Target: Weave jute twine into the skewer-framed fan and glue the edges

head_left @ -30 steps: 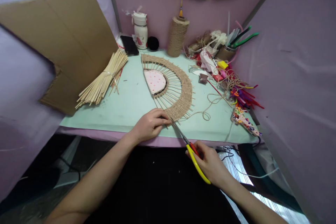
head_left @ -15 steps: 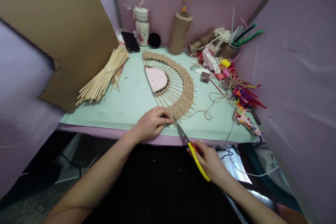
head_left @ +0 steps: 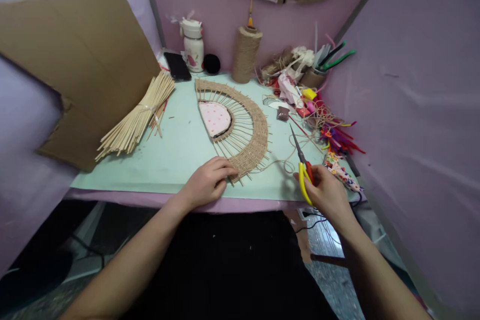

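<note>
A half-round woven fan (head_left: pixel 250 125) of jute cord on wooden spokes lies on the pale green table (head_left: pixel 180 150), with a pink spotted fabric half-disc (head_left: pixel 214 117) at its centre. My left hand (head_left: pixel 207 183) pinches the fan's near end at the table's front edge, fingers curled on the weave. My right hand (head_left: pixel 325 191) grips yellow-handled scissors (head_left: pixel 302 164), blades closed and pointing up and away, to the right of the fan above loose jute cord (head_left: pixel 290 162).
A bundle of wooden sticks (head_left: pixel 137 119) and a big cardboard sheet (head_left: pixel 75 60) lie at the left. At the back stand a jute spool (head_left: pixel 245 54), a white bottle (head_left: pixel 192 46) and a black phone (head_left: pixel 177 65). Ribbons, coloured scraps and tools crowd the right side (head_left: pixel 318 110).
My right hand has drawn the scissors away from the fan's near end and swung them right and up, blades now pointing away. My left hand stays on the fan.
</note>
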{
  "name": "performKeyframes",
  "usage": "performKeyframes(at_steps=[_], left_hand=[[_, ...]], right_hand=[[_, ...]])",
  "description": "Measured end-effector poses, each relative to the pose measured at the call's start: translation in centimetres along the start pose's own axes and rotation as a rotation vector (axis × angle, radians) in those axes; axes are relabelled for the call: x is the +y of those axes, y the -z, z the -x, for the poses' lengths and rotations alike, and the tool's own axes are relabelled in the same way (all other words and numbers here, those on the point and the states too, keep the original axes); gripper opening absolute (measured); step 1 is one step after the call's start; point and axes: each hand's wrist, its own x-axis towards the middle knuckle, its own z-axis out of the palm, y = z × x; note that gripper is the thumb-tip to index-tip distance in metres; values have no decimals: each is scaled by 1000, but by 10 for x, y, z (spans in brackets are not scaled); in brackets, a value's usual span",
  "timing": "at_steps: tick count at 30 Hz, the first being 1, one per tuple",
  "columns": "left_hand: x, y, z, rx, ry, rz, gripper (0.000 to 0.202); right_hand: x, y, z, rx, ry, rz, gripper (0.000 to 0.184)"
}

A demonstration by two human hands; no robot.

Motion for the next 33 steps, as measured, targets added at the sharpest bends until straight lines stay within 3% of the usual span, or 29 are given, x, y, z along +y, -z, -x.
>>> performKeyframes(at_steps=[3, 8, 10, 12, 15, 19, 20, 25, 29, 33], left_hand=[[-1, 0, 0, 5, 4, -2, 42], [-2, 1, 1, 1, 9, -13, 39], [-2, 1, 1, 3, 7, -17, 38], [-1, 2, 0, 6, 5, -17, 38], [1, 3, -1, 16, 9, -13, 36], [2, 4, -1, 27, 19, 16, 37], [2, 4, 0, 29, 23, 23, 37], [1, 5, 0, 20, 38, 32, 40], [1, 4, -1, 45, 23, 50, 40], [0, 6, -3, 53, 8, 8, 40]], right_hand=[[1, -6, -25, 34, 12, 98, 31], [-5, -29, -44, -22, 72, 262, 20], [-7, -28, -59, -44, 87, 317, 13], [-9, -14, -85, -37, 88, 347, 10], [-16, 28, -144, 87, 46, 383, 5], [-35, 88, -219, 388, 18, 429, 33], [-40, 99, -234, 407, 7, 470, 36], [-61, 131, -283, 331, 11, 589, 25], [-67, 152, -318, 228, 34, 717, 30], [-65, 161, -346, 137, 81, 855, 19]])
